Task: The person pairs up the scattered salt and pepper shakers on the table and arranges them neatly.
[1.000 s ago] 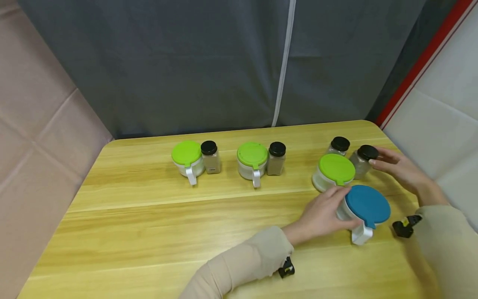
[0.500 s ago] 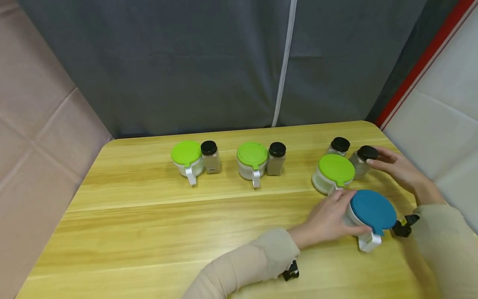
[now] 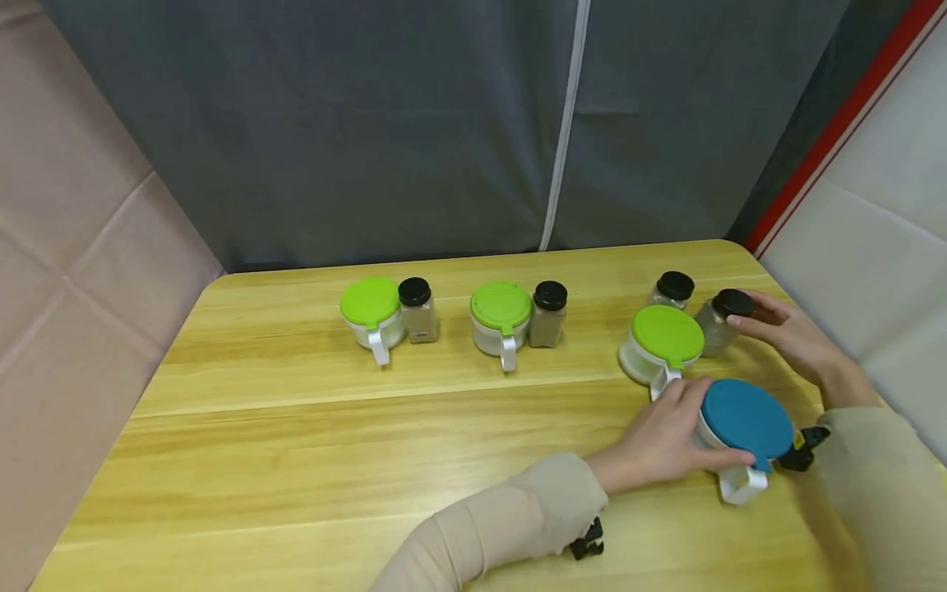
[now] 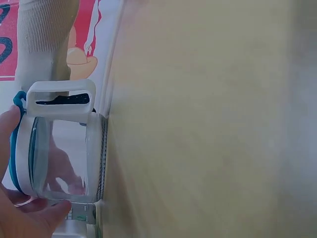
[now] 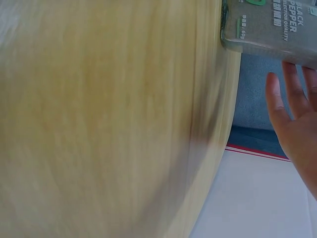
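My left hand [image 3: 669, 432] grips a clear seasoning jar with a blue lid [image 3: 747, 418] and a white handle. The thumb lies at the lid's edge near the handle, and the base stands on or very close to the table. At the right, my right hand [image 3: 802, 341] holds a black pepper jar [image 5: 272, 25] near its black cap [image 3: 732, 302], between thumb and forefinger. Other fingers [image 5: 292, 91] of that hand extend off the jar. Between both hands is a green-lidded seasoning jar [image 3: 668, 335], with another black-capped jar [image 3: 675, 286] behind it.
Farther left on the wooden table [image 3: 296, 460] stand two pairs: a green-lidded jar [image 3: 371, 302] beside a black-capped jar [image 3: 419, 316], and another green-lidded jar [image 3: 501, 306] beside a black-capped jar [image 3: 547, 321]. A grey curtain [image 3: 370, 148] hangs behind; a white wall [image 3: 880, 205] borders the right.
My left hand has moved the blue-lidded jar right and toward me, away from the green-lidded jar, whose handle now shows. The right hand and pepper jar have stayed nearly still.
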Demonstrator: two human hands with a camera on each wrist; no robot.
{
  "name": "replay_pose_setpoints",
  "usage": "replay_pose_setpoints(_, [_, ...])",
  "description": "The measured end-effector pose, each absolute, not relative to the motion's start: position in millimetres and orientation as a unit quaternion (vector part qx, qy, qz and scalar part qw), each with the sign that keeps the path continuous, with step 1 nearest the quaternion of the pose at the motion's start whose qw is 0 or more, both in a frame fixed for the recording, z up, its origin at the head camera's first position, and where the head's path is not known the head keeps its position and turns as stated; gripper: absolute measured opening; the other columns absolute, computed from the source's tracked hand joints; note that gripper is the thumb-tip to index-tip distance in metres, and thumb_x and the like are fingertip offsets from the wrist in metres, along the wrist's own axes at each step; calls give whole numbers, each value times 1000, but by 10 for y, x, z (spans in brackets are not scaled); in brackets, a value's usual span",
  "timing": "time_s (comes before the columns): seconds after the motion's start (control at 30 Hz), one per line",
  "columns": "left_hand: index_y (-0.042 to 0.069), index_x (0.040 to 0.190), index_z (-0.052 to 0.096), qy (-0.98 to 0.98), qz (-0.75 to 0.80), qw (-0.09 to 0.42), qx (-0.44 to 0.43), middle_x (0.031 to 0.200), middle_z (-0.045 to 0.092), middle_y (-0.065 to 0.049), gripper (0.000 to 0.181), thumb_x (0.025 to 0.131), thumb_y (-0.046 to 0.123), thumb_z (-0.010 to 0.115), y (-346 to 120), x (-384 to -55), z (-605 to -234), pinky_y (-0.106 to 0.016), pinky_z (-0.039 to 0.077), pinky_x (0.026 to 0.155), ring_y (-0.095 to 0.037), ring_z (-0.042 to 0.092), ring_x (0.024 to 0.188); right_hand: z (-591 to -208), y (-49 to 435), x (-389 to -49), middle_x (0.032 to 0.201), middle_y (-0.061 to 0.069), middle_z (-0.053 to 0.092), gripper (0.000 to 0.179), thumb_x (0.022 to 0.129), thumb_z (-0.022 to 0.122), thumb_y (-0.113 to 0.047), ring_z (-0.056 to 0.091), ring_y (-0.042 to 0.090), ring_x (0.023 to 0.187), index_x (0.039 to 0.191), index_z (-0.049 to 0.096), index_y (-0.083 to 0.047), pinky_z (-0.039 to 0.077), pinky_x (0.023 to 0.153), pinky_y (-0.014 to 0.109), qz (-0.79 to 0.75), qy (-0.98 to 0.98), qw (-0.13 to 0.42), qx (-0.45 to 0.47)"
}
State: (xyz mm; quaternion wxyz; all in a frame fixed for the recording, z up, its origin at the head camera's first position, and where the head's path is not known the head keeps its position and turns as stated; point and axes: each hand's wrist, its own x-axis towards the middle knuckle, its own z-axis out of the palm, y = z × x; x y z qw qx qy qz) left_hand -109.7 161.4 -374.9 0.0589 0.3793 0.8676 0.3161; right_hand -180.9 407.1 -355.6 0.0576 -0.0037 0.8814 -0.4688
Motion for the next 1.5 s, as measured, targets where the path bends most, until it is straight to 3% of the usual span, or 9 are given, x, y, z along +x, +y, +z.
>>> replay_pose_setpoints(0.3, [15, 136, 22, 843, 377, 63, 379, 127, 34, 8, 88, 69, 50, 68, 1677, -1137, -3830, -12, 32, 85, 1, 33, 111, -3528, 4092, -1792, 117, -13, 36, 58, 90, 49, -31, 36, 0, 102, 140, 24, -16, 33, 79, 19, -460, 886, 53, 2])
replay_pose_setpoints(0.53, [21, 139, 19, 852, 355, 66, 380, 126, 32, 9, 98, 63, 54, 70, 1717, -1127, -3844, -11, 32, 82, 2, 32, 109, -3518, 4110, -1765, 131, 1, 28, 60, 91, 48, -32, 29, 15, 117, 142, 18, -19, 20, 93, 55, -467, 882, 60, 8])
replay_pose_setpoints(0.6, [23, 138, 22, 856, 346, 65, 378, 124, 32, 9, 97, 61, 56, 71, 1729, -1113, -3844, -10, 32, 80, 2, 31, 107, -3515, 4114, -1750, 132, 2, 27, 60, 91, 48, -32, 29, 14, 117, 142, 18, -20, 22, 94, 52, -460, 886, 57, 6])
replay_pose_setpoints(0.67, [22, 136, 26, 856, 341, 58, 383, 122, 33, 10, 95, 60, 57, 71, 1742, -1099, -3845, -9, 31, 79, 3, 31, 106, -3515, 4118, -1735, 128, -2, 30, 59, 91, 48, -31, 33, 8, 112, 141, 20, -20, 28, 92, 36, -452, 891, 49, 3])
replay_pose_setpoints(0.83, [18, 135, 27, 849, 350, 58, 392, 123, 36, 13, 93, 61, 55, 72, 1757, -1074, -3854, -9, 30, 82, 4, 34, 107, -3527, 4130, -1704, 118, -12, 35, 56, 91, 49, -28, 36, -3, 100, 140, 24, -18, 31, 71, 10, -448, 893, 32, -3])
replay_pose_setpoints(0.93, [20, 136, 25, 851, 356, 75, 378, 124, 36, 14, 94, 61, 54, 72, 1751, -1052, -3857, -10, 33, 81, 3, 36, 107, -3529, 4140, -1687, 117, -14, 34, 58, 91, 49, -29, 35, 0, 103, 141, 22, -21, 31, 87, 23, -452, 891, 36, 6])
replay_pose_setpoints(1.03, [20, 135, 26, 855, 356, 77, 369, 123, 37, 14, 94, 61, 55, 71, 1737, -1031, -3859, -11, 35, 79, 3, 38, 106, -3532, 4144, -1665, 115, -17, 35, 56, 90, 50, -29, 36, -3, 102, 140, 24, -22, 31, 87, 24, -456, 889, 33, 10])
replay_pose_setpoints(1.17, [20, 135, 28, 857, 349, 66, 374, 121, 38, 14, 94, 60, 57, 71, 1716, -1015, -3854, -10, 35, 79, 3, 39, 104, -3542, 4142, -1645, 108, -22, 42, 49, 90, 52, -23, 40, -10, 95, 135, 34, -20, 33, 70, 9, -469, 883, 11, 0])
replay_pose_setpoints(1.5, [24, 139, 20, 862, 297, 78, 404, 130, 33, 14, 99, 60, 61, 68, 1672, -1016, -3803, -11, 34, 82, 3, 35, 111, -3417, 4143, -1567, 109, -19, 39, 52, 90, 51, -23, 39, -9, 92, 137, 31, -16, 34, 67, 7, -443, 896, -5, -6])
